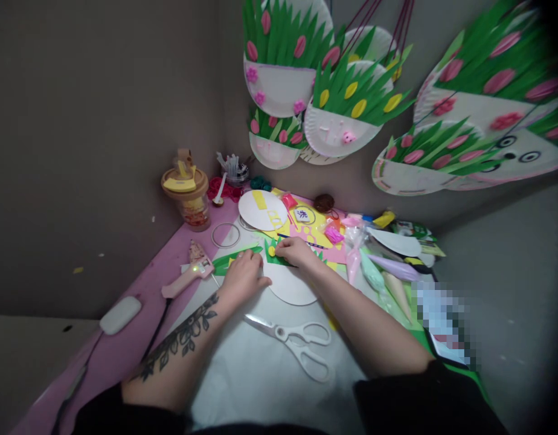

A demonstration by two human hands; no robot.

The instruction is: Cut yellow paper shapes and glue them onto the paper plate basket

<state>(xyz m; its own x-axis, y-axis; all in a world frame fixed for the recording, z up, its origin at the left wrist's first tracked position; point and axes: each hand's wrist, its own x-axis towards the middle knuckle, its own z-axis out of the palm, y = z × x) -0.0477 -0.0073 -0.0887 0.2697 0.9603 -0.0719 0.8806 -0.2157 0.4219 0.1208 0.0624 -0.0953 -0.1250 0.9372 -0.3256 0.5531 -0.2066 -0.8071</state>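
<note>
My left hand [243, 275] rests palm down on the table, its fingers on a green paper cutout [234, 258] at the edge of a white paper plate [291, 289]. Just to the right, my right hand [296, 251] pinches a green spiky paper piece [275, 257] with a small yellow dot [272, 250] on it. Both hands meet over the plate's far rim. White-handled scissors [293, 339] lie shut on the white sheet in front of my forearms.
A pink glue gun [191, 273] lies left of my hands, with a white mouse-like block [120, 314] nearer me. A lidded cup [188, 192], paper scraps, and piping bags [388, 275] crowd the back and right. Finished paper-plate flower baskets [337, 115] hang on the wall.
</note>
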